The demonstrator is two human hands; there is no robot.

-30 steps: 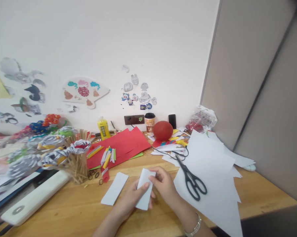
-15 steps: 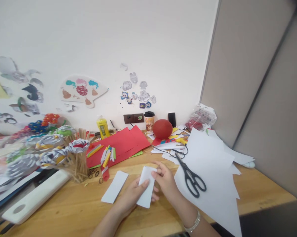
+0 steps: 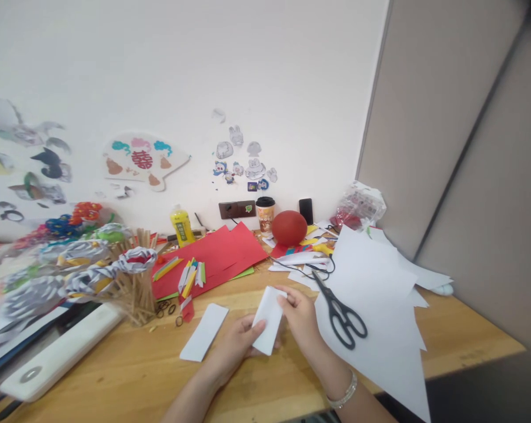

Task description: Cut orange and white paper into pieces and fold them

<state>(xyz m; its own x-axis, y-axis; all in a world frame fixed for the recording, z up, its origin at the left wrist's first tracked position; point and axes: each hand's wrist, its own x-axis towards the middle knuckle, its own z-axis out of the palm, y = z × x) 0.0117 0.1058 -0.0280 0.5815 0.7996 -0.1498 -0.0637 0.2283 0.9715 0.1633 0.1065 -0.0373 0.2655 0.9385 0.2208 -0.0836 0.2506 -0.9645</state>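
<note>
A narrow white folded paper (image 3: 269,320) is held between both hands above the wooden table. My left hand (image 3: 241,341) grips its left side, thumb on top and fingers partly hidden beneath. At its upper right edge, my right hand (image 3: 299,311) pinches the paper between thumb and fingers. Another white paper strip (image 3: 204,332) lies flat on the table to the left. Black-handled scissors (image 3: 342,314) rest on large white sheets (image 3: 380,305) to the right of my right hand.
Red paper (image 3: 230,252) with small folded colored strips lies behind. A drink bottle (image 3: 183,226), a paper cup (image 3: 265,214), a red balloon (image 3: 289,228) and a phone (image 3: 306,211) stand near the wall. Wooden sticks (image 3: 137,294) and a white paper trimmer (image 3: 62,352) are at left.
Both hands have lifted the folded paper slightly up and to the right. The right hand has closed in at its upper edge, fingers less extended. The view has shifted slightly.
</note>
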